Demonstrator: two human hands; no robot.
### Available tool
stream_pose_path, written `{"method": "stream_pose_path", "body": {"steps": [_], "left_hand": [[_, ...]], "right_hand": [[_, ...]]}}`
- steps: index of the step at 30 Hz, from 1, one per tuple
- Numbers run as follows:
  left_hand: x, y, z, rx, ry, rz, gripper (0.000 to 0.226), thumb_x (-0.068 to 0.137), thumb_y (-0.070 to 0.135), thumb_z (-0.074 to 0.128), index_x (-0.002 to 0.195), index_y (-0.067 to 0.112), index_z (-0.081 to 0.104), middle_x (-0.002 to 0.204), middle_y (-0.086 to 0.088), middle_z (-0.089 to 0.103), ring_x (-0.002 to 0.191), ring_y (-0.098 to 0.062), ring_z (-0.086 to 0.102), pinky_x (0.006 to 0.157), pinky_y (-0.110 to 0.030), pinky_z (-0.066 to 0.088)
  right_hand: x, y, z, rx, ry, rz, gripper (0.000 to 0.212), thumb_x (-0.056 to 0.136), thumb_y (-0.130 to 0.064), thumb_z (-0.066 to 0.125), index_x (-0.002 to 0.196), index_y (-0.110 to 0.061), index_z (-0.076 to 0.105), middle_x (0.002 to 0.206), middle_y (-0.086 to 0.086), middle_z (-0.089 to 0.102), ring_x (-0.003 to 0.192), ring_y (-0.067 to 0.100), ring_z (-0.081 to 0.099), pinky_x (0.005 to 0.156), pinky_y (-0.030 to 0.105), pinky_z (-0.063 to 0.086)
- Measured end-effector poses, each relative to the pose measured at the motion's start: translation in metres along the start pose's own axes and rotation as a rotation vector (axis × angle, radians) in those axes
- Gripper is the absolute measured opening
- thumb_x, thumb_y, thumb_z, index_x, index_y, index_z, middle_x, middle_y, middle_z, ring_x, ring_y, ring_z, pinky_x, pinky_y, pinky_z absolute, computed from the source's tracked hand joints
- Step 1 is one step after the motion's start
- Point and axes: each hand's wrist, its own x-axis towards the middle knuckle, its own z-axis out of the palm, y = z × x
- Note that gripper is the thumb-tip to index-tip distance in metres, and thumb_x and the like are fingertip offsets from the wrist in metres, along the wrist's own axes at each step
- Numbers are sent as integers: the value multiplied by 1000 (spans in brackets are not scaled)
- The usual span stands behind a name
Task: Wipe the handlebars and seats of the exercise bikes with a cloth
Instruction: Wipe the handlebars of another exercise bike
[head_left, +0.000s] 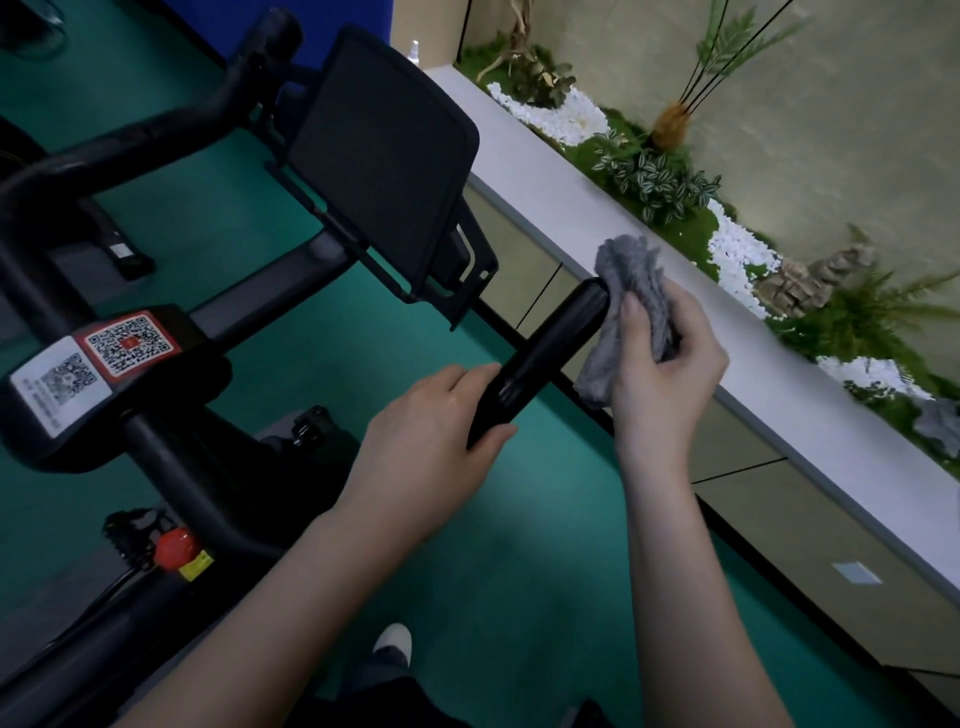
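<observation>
The left hand (431, 415) curls round the handlebar grip (545, 353), fingertips hidden behind it; the right hand (660, 364) holds the one grey cloth (634, 270) bunched at the grip's tip. One exercise bike (171, 457) shows, cut off at left, with two QR stickers (130, 343).

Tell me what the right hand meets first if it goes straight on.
Probably the end of the black handlebar grip: the right hand points up-left, with its grey cloth bunched beside that end. Depth is unclear.
</observation>
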Motion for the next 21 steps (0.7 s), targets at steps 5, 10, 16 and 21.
{"method": "stream_pose_path", "body": {"steps": [5,10,16,21], "left_hand": [[1,-1,-1,-12,-16,-2,51,90,46,53,137,31,41,118,9,56,105,-16,57,82,-40,52],[1,0,-1,-28,-11,4,48,90,44,55,135,32,44,115,8,58,103,-17,57,81,-40,52],[1,-1,-1,-65,-2,-1,45,89,41,57,132,32,47,115,9,58,101,-18,58,80,-41,52],[1,0,0,-89,4,5,44,88,37,60,130,30,49,112,4,59,99,-21,59,79,-42,52]], "right_hand": [[27,-8,-5,7,-229,-68,34,88,1,57,98,-32,64,88,-19,66,83,-7,61,78,13,46],[74,-16,-10,25,-644,107,20,89,-6,60,85,-24,68,70,-12,67,67,5,60,63,20,47],[26,8,2,565,-164,536,19,93,-4,55,109,-3,64,97,11,71,85,21,69,80,34,57],[-30,11,31,758,225,566,20,95,-6,53,114,-1,60,97,8,69,92,20,67,87,37,55]]}}
